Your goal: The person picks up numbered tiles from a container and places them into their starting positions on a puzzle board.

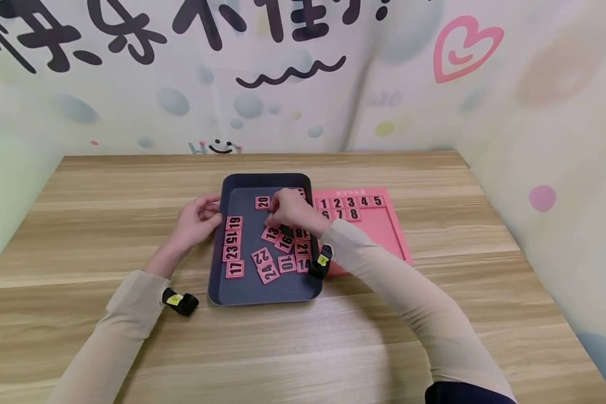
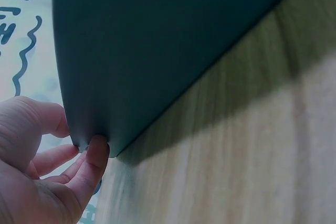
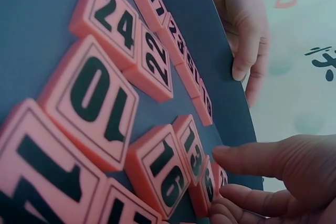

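My left hand [image 1: 194, 224] grips the left edge of a dark blue tray [image 1: 267, 293]; in the left wrist view, thumb and fingers curl about the tray's corner [image 2: 86, 124]. Over the tray's upper right part reaches my right hand [image 1: 295, 210]. Its thumb and fingers stand apart close around pink number tiles in the right wrist view, beside a partly hidden tile [image 3: 203, 195] and tile 13 [image 3: 190, 148]. Tile 16 [image 1: 284, 242] lies just below. Tile 20 [image 1: 262, 202] is left of the right hand. Some tiles are hidden under that hand.
Right of the tray, partly beneath the right arm, lies a pink board [image 1: 379, 233] with tiles 1 to 8 in two rows at its top. Tiles 19, 15, 23 and 17 [image 1: 234, 269] form a column inside the tray's left side. A printed cloth [image 1: 293, 112] backs the wooden table [image 1: 131, 224].
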Demonstrator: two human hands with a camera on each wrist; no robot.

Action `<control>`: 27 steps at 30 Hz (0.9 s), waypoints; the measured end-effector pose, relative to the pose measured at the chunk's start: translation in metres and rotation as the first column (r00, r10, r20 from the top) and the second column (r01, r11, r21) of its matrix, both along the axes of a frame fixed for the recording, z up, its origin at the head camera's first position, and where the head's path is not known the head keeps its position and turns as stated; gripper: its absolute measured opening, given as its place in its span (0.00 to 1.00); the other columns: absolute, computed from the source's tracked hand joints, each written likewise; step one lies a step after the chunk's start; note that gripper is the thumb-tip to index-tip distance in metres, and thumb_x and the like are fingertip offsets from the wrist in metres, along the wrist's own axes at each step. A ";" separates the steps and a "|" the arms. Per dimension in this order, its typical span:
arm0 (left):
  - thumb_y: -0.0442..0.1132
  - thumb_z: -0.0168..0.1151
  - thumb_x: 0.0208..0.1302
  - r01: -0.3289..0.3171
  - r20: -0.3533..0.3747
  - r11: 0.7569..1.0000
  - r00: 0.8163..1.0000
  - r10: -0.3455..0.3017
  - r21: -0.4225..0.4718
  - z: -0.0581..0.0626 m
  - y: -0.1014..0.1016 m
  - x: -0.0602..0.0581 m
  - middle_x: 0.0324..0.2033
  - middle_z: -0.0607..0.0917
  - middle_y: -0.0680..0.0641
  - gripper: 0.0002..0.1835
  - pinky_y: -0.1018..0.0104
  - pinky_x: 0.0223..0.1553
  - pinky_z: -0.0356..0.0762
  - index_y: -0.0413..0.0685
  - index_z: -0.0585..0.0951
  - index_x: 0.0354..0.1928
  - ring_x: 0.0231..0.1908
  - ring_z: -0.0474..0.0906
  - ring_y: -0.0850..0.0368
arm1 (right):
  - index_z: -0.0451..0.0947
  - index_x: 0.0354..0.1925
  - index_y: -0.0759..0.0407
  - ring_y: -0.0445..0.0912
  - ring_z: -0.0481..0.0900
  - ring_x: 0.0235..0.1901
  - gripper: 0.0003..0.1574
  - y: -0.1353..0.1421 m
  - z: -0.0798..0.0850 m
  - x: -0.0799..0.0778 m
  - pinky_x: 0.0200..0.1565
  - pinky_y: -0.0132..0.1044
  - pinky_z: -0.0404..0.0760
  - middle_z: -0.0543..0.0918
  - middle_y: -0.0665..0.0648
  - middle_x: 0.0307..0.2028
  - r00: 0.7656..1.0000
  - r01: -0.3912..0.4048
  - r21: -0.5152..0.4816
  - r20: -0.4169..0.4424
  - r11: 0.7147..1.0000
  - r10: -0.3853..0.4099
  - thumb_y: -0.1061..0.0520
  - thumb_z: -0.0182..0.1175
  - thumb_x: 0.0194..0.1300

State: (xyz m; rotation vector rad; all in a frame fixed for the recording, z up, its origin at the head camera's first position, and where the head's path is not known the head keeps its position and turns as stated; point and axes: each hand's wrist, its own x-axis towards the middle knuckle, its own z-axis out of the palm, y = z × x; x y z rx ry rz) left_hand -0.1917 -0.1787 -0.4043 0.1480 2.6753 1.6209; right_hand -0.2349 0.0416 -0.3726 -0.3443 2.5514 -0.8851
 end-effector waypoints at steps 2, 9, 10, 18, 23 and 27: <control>0.25 0.53 0.59 0.000 -0.004 1.000 1.000 0.000 0.001 0.000 0.000 0.000 0.46 0.76 0.29 0.24 0.81 0.36 0.70 0.27 0.68 0.60 0.35 0.73 0.61 | 0.78 0.33 0.61 0.44 0.74 0.25 0.12 -0.001 0.000 0.001 0.23 0.31 0.74 0.81 0.55 0.28 1.000 -0.018 0.023 -0.023 1.000 0.018 0.57 0.70 0.53; 0.25 0.53 0.59 -0.003 -0.007 1.000 1.000 0.003 0.005 -0.002 0.001 -0.002 0.45 0.76 0.29 0.24 0.82 0.37 0.70 0.28 0.69 0.59 0.36 0.74 0.60 | 0.79 0.30 0.62 0.44 0.74 0.25 0.09 -0.001 0.002 0.001 0.24 0.29 0.71 0.80 0.56 0.28 0.991 -0.096 0.113 -0.086 0.989 0.106 0.59 0.68 0.54; 0.25 0.53 0.59 -0.004 -0.003 1.000 1.000 0.004 0.006 -0.002 0.001 -0.002 0.45 0.76 0.29 0.24 0.82 0.37 0.70 0.28 0.69 0.59 0.36 0.75 0.59 | 0.79 0.30 0.62 0.44 0.74 0.25 0.09 0.000 0.003 0.001 0.24 0.30 0.72 0.80 0.57 0.28 0.990 -0.104 0.120 -0.084 0.987 0.115 0.59 0.68 0.54; 0.26 0.53 0.59 -0.003 0.002 1.000 1.000 0.003 -0.002 0.000 0.001 -0.001 0.45 0.76 0.29 0.24 0.82 0.35 0.70 0.27 0.68 0.60 0.36 0.75 0.58 | 0.79 0.34 0.62 0.45 0.75 0.25 0.09 0.004 0.004 -0.003 0.24 0.31 0.74 0.79 0.57 0.30 0.989 -0.135 0.155 -0.046 0.979 0.144 0.60 0.68 0.55; 0.26 0.53 0.60 -0.006 0.007 1.000 1.000 0.006 -0.002 0.000 0.000 0.000 0.46 0.76 0.29 0.24 0.82 0.36 0.70 0.28 0.68 0.60 0.39 0.76 0.51 | 0.79 0.33 0.63 0.44 0.76 0.27 0.09 0.003 0.002 -0.004 0.25 0.31 0.73 0.80 0.57 0.30 0.985 -0.158 0.158 -0.043 0.975 0.166 0.61 0.68 0.54; 0.26 0.52 0.60 -0.006 0.012 1.000 1.000 0.007 -0.005 0.000 0.000 0.001 0.46 0.76 0.30 0.24 0.82 0.35 0.70 0.28 0.68 0.60 0.38 0.75 0.53 | 0.80 0.35 0.63 0.45 0.76 0.28 0.10 0.004 0.003 -0.004 0.27 0.31 0.74 0.80 0.56 0.30 0.980 -0.174 0.150 -0.069 0.973 0.185 0.60 0.67 0.54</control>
